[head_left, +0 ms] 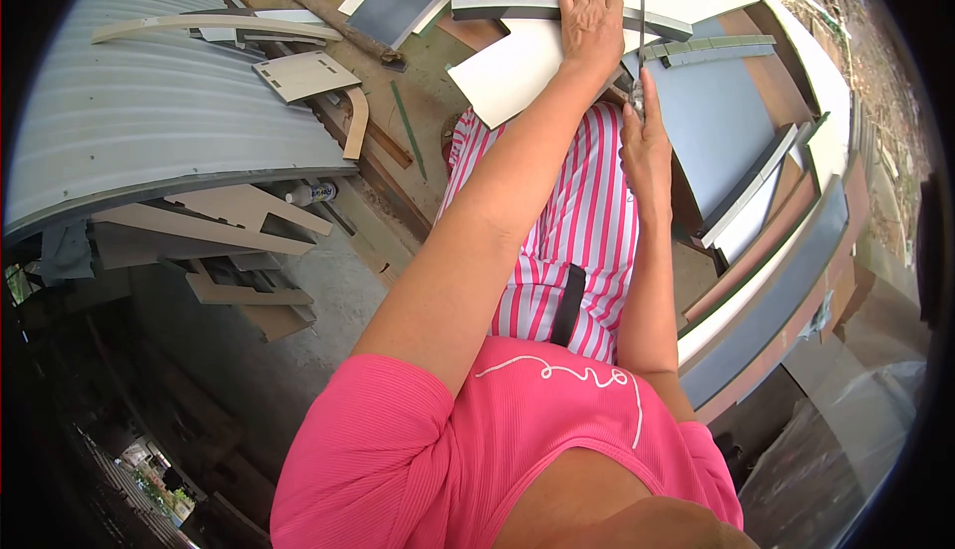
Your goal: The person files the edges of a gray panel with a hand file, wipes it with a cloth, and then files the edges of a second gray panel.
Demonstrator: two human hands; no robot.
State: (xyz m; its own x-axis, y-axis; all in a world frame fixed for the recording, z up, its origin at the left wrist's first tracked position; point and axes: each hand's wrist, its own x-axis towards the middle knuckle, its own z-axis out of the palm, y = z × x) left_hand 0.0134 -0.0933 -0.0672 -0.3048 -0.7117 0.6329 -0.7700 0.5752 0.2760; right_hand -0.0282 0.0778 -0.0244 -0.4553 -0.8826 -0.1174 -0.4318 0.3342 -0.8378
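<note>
My left hand (594, 30) is closed over a narrow strip of board (502, 8) with a pale face and a dark edge, pressing it down from above. The strip lies crosswise over a cream-white panel (512, 77). In my right hand (646, 146) is the handle of a long-bladed hand tool (643, 12). Its thin blade points away from me and crosses the strip just right of my left hand. Seen edge-on, it could be a saw or a knife; I cannot tell which.
Beside my right hand lie a blue-grey panel (716, 101) and a grey-green strip (718, 50). Stacked long boards (766, 295) curve along the right. Corrugated metal sheeting (149, 91) at left carries a curved strip (214, 23). A white bottle (311, 193) lies by its edge.
</note>
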